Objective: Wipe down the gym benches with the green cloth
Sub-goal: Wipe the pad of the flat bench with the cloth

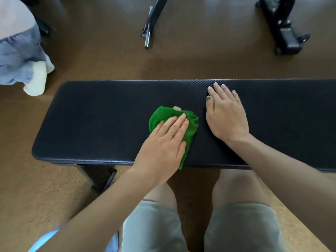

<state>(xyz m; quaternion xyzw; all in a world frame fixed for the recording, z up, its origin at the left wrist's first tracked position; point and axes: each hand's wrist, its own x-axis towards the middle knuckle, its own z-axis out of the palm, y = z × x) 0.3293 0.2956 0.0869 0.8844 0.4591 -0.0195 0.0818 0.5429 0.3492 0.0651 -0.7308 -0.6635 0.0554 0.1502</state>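
Green cloth lies bunched near the middle of the black padded gym bench, its tail reaching the bench's near edge. Pressing it flat is the left hand, fingers straight and held together. Just beside the cloth, the right hand rests palm-down on the bare pad, fingers slightly spread toward the far edge. Brown floor surrounds the bench.

I'm in a gym: long black padded bench mid-frame, black steel equipment frames upper right, brown rubbery floor.
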